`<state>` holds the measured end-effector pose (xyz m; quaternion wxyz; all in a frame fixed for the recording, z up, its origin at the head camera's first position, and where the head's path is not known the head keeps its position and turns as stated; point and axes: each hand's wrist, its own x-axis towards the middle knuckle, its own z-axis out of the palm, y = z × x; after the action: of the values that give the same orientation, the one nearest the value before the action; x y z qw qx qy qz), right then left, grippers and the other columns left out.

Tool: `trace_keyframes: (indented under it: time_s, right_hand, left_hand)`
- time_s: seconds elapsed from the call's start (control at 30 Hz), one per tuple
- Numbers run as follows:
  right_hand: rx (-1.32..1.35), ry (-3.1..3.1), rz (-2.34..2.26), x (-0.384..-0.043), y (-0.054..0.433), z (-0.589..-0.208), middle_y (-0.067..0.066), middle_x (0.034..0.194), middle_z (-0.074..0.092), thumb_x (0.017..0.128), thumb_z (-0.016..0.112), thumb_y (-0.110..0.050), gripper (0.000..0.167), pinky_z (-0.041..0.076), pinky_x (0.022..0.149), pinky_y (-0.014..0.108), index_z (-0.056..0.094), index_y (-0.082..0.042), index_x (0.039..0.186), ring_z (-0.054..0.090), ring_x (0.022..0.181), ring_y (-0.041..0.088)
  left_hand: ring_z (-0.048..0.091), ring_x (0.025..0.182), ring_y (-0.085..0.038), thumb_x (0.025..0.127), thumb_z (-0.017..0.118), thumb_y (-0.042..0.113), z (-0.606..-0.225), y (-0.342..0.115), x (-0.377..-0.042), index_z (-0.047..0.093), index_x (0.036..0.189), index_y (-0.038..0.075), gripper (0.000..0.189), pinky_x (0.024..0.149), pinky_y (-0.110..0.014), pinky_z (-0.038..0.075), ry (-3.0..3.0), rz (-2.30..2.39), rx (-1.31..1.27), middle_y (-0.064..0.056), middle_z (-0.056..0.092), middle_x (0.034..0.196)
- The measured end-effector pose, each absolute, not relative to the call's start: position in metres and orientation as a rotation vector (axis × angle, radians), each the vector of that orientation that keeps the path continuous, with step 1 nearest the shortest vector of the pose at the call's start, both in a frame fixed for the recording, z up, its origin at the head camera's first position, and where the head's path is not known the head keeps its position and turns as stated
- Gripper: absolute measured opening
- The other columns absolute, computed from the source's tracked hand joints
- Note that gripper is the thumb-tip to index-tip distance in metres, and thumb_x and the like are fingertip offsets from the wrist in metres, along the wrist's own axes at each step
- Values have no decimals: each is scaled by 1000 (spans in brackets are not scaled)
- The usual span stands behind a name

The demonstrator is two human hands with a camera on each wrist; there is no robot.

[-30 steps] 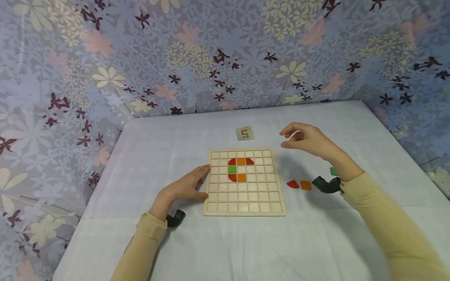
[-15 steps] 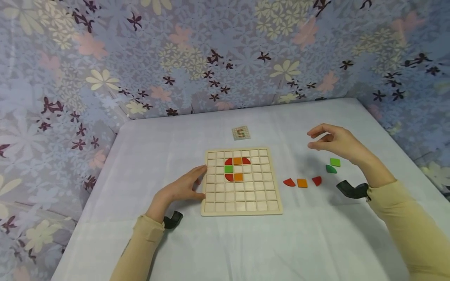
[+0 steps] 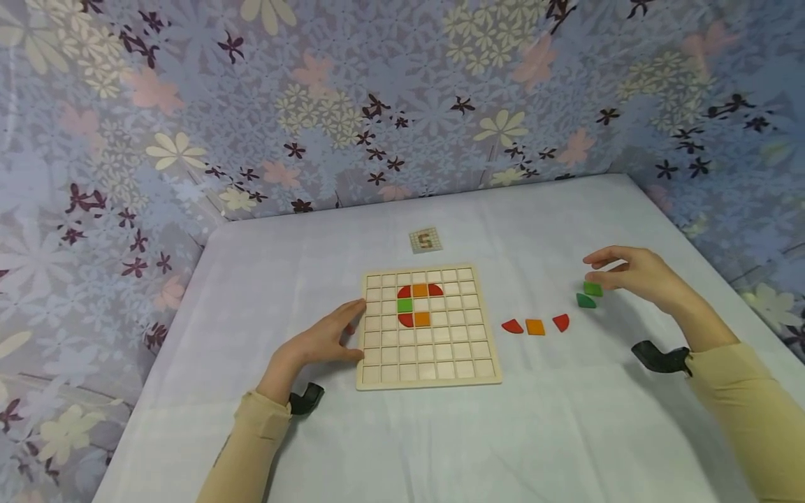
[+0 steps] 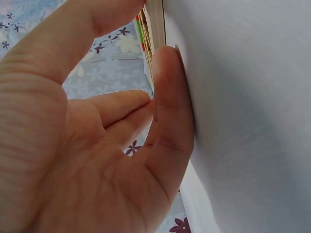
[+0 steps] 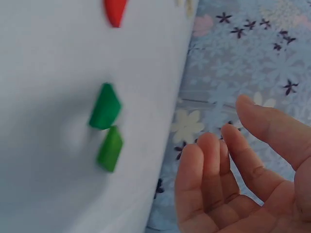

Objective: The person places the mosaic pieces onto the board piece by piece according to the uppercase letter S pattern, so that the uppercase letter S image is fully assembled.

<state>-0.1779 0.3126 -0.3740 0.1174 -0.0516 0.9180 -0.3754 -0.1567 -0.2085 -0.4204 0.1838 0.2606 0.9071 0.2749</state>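
Note:
A square wooden grid board [image 3: 434, 349] lies mid-table, with red, orange and light green tiles set in a C-like curve in its upper left cells. My left hand [image 3: 323, 339] rests at the board's left edge, fingertips and thumb right at the rim; the left wrist view shows the fingers along the tabletop. On the right, my right hand [image 3: 635, 274] hovers by a light green square tile [image 3: 592, 289], its thumb overlapping it in the head view. Below that tile lies a dark green quarter-round tile [image 3: 585, 301]. In the right wrist view, nothing is between the spread thumb and fingers [image 5: 192, 170].
A small pattern card [image 3: 425, 240] lies behind the board. Between the board and the green tiles sit a red quarter-round tile [image 3: 512, 326], an orange square tile [image 3: 535, 327] and another red tile [image 3: 561, 322]. Floral cloth [image 3: 352, 105] rises behind the table.
My right hand has moved from beside the card, right and then down toward the green tiles, uncovering the red tile under the wrist. My left hand stays at the board's edge.

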Motion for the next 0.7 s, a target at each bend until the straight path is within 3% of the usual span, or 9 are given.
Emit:
trace_keyframes:
  time_s: [0.13, 0.27, 0.7]
  right_hand:
    - [-156, 2658, -1075, -176, 318, -386, 21, 119, 50, 91, 63, -33, 52, 49, 78, 41, 52, 2, 128, 59, 94, 34]
    - [-177, 2645, -1050, -177, 319, -400, 16, 111, 53, 90, 66, -31, 48, 50, 72, 33, 57, 2, 124, 59, 88, 26]
    - [-247, 2681, -937, -179, 319, -418, 8, 94, 54, 84, 72, -28, 45, 48, 63, 28, 61, 3, 115, 52, 72, 15]
  left_hand:
    - [50, 103, -21, 79, 77, 18, -421, -209, -156, 21, 149, -1, 92, 84, -35, 43, 2551, 800, 733, -13, 24, 152]
    - [50, 103, -22, 78, 77, 18, -421, -210, -156, 21, 149, -2, 92, 83, -35, 44, 2547, 820, 739, -14, 24, 151]
    - [50, 100, -20, 79, 77, 18, -421, -209, -157, 21, 148, -3, 91, 82, -35, 43, 2558, 789, 761, -16, 25, 151]
